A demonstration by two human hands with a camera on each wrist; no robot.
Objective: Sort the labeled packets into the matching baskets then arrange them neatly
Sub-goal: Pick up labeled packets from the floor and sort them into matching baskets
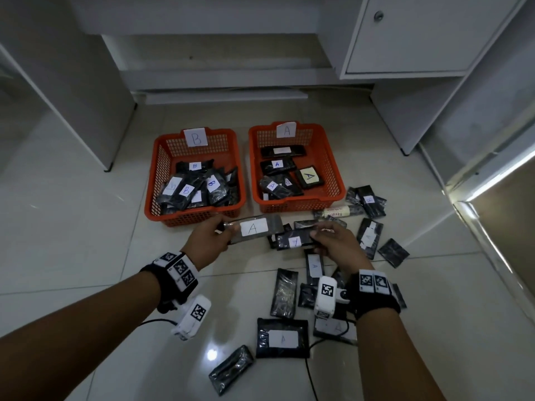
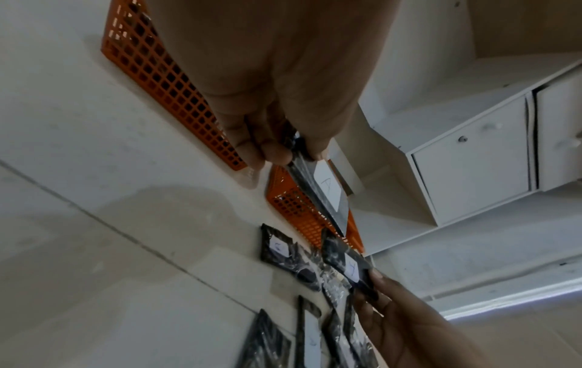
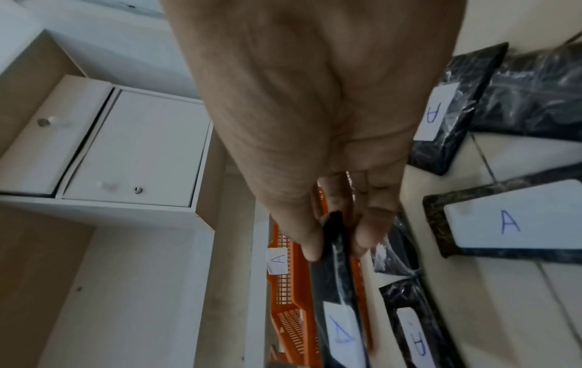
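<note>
My left hand pinches the left end of a grey packet with a white "A" label, held above the floor in front of the baskets; the left wrist view shows this packet edge-on between my fingers. My right hand pinches the right end of a dark packet labelled "A", seen close in the right wrist view as packet. Behind stand two orange baskets: basket B on the left and basket A on the right, each holding several labelled packets.
Several dark packets lie scattered on the white tiled floor to the right of and below my hands, including a large one labelled A. White cabinets stand behind and at both sides. A cable runs across the floor near me.
</note>
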